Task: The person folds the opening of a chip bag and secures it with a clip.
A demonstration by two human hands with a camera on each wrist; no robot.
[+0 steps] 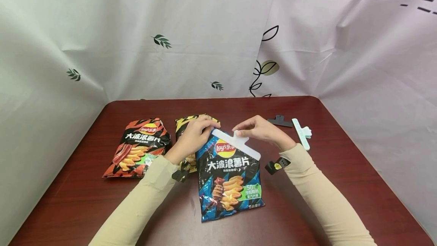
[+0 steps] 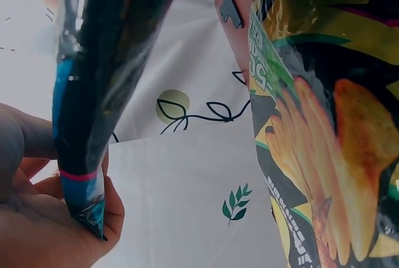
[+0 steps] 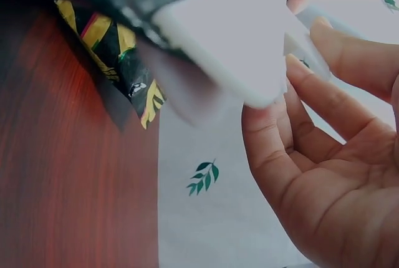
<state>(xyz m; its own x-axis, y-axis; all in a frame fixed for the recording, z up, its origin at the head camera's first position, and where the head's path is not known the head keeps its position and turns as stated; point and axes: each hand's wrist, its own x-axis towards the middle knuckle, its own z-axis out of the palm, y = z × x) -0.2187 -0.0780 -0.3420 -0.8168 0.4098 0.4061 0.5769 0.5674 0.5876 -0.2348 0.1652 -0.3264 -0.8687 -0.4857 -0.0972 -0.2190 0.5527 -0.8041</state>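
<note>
A blue-and-black chip bag [image 1: 228,185] is held up by its top left corner in my left hand [image 1: 196,136]. In the left wrist view, the fingers [image 2: 112,212] of that hand pinch the bag's folded edge [image 2: 84,199]. My right hand [image 1: 261,130] pinches the handle of a white bag clip [image 1: 235,143] between thumb and fingers. The clip's long bar slants across the bag's top edge. From the right wrist, the white clip [image 3: 230,37] is seen end-on against the dark bag; how far its jaws are apart is hard to tell.
An orange chip bag [image 1: 136,151] lies at the left of the dark red table [image 1: 68,185]. Behind my left hand is a yellow-and-black bag [image 1: 186,121], partly covered. To the right lie a black clip [image 1: 280,121] and a pale mint clip [image 1: 301,134]. White cloth [image 1: 191,67] hangs behind.
</note>
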